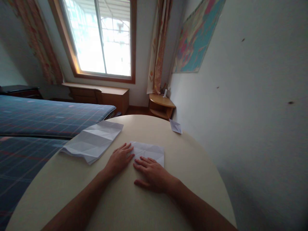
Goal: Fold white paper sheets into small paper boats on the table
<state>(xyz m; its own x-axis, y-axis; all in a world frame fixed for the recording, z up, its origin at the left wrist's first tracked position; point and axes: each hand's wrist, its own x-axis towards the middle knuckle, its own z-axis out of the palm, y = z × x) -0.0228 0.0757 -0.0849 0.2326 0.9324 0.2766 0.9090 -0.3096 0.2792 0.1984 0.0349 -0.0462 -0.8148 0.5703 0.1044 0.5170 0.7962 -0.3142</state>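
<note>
My left hand (119, 158) and right hand (154, 173) flatten creased paper (151, 150) on the tabletop (192, 166).
Both hands open, gripping nothing; paper creased, not yet shaped; one folded piece (175, 126) far right.

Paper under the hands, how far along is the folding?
Done: a small folded piece lies at the far table edge, and the small sheet under the hands already carries creases. In hand: left hand and right hand press that sheet flat. Left: it looks only partly folded; the larger creased sheet lies untouched beside it.

Both hands, left hand (119, 159) and right hand (154, 175), press flat on a creased paper sheet (151, 151) on the round table (192, 166).
</note>
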